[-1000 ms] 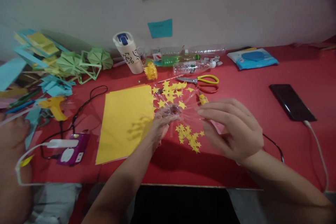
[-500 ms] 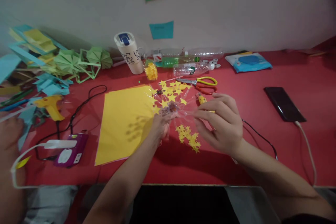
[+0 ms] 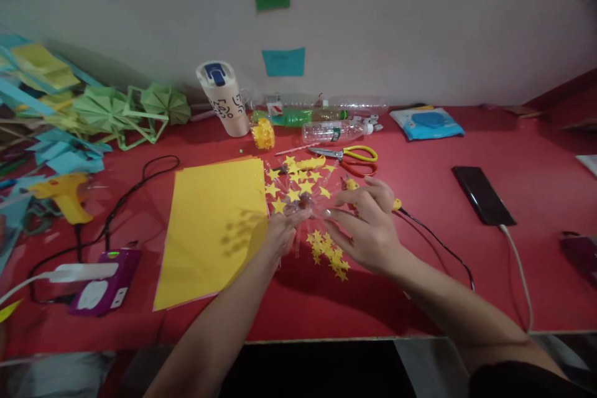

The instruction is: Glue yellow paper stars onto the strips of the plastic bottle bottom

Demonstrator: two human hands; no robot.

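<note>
A clear plastic piece with thin strips splayed outward, seemingly cut from a bottle, is held in my left hand, its fingers closed at the centre. Yellow paper stars show at and among the far strips; which are attached is hard to tell. My right hand has thumb and fingertips together at a near clear strip, just right of the centre. Below, a cluster of small yellow stars lies on the red table. Partly behind my right hand is a yellow glue gun.
Scissors, plastic bottles, a tumbler and a wipes pack line the back. Yellow paper sheets lie left, beyond them a purple power adapter and another glue gun. A phone lies right.
My right hand has come in leftward, nearer to my left hand and the plastic centre. The view has shifted slightly, and another person's arm at the left has mostly left the picture.
</note>
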